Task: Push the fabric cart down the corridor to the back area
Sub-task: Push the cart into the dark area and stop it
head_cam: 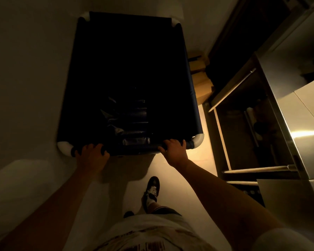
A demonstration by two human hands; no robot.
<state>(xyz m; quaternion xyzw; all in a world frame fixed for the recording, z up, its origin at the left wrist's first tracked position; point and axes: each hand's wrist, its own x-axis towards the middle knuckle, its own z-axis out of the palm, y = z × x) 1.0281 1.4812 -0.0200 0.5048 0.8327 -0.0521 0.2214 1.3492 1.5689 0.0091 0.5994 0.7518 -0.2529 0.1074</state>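
The fabric cart (192,113) is a tall dark-blue cloth bin on a frame with white pipe corners, seen from above in a dim corridor. Its inside is almost black; some dark folded material shows near the close end. My left hand (91,153) grips the near rail close to the left white corner. My right hand (174,149) grips the same rail near the right corner. Both arms reach forward, and one shoe (152,189) is stepping on the floor behind the cart.
A pale wall runs along the cart's left side, very near it. Stacked cardboard boxes (200,77) sit against the cart's right side. A steel shelving unit and counter (272,127) line the right. Lit floor lies between the cart and the shelving.
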